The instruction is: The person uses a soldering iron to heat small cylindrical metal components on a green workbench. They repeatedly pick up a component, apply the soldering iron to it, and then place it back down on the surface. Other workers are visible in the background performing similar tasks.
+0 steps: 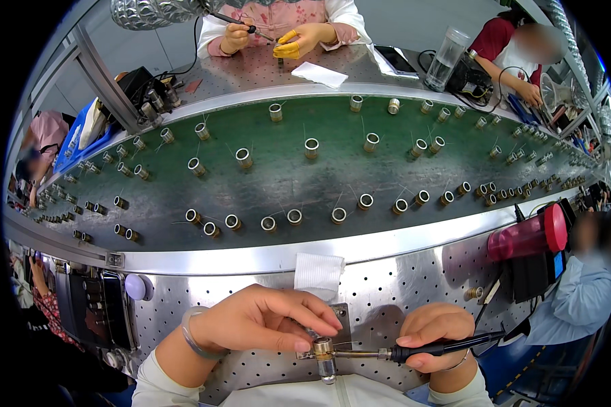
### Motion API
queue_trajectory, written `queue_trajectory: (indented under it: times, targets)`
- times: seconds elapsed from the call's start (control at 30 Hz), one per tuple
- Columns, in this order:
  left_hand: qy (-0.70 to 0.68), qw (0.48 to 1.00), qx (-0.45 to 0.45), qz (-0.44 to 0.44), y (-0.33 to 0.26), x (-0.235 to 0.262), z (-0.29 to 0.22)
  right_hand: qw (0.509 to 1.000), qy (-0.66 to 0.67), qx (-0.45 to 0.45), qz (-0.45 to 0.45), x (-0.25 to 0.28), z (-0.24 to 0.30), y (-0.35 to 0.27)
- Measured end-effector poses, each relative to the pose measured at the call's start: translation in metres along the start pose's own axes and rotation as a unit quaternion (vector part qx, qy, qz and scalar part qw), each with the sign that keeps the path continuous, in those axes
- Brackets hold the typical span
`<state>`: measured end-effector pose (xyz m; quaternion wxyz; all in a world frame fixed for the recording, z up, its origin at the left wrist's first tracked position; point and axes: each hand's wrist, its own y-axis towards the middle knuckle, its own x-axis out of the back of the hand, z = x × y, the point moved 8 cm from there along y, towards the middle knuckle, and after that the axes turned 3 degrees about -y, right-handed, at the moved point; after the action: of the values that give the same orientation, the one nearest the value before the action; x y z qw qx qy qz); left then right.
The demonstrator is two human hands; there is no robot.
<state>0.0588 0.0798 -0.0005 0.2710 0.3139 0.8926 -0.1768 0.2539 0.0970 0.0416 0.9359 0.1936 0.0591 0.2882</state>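
Note:
My right hand [436,336] grips a soldering iron [428,349] by its black handle. Its metal shaft points left, with the tip against a small metal cylinder [324,347] that stands upright on a shiny post [327,370] near my body. My left hand [268,319] is curled around the upper end of that cylinder, the thumb at its left side and the fingers above and behind. A thin wire shows beside the cylinder. The fingers partly hide the contact there. Behind the cylinder is a metal bracket [343,317].
A green conveyor [278,186] carries several metal cylinders with thin wires. A folded white cloth [319,273] lies beyond my hands on the perforated metal bench [204,298]. At right are a pink cup [523,234] and a loose cylinder [475,293]. Across, a co-worker holds another iron [241,25].

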Motion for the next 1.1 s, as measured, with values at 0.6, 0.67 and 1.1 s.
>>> queue_trajectory:
  times: [0.6, 0.67, 1.1]
  targets:
    - [0.046, 0.998, 0.039, -0.01, -0.001, -0.005, 0.006, 1.0, -0.027, 0.003, 0.005, 0.0, 0.004, 0.002]
    - [0.051, 0.998, 0.045, -0.01, -0.001, -0.004, 0.008, 1.0, -0.024, -0.003, -0.007, 0.003, 0.004, -0.001]
    - [0.309, 0.892, -0.136, -0.299, -0.035, 0.074, -0.064, 0.992, 0.058, -0.023, -0.11, 0.021, -0.013, -0.019]
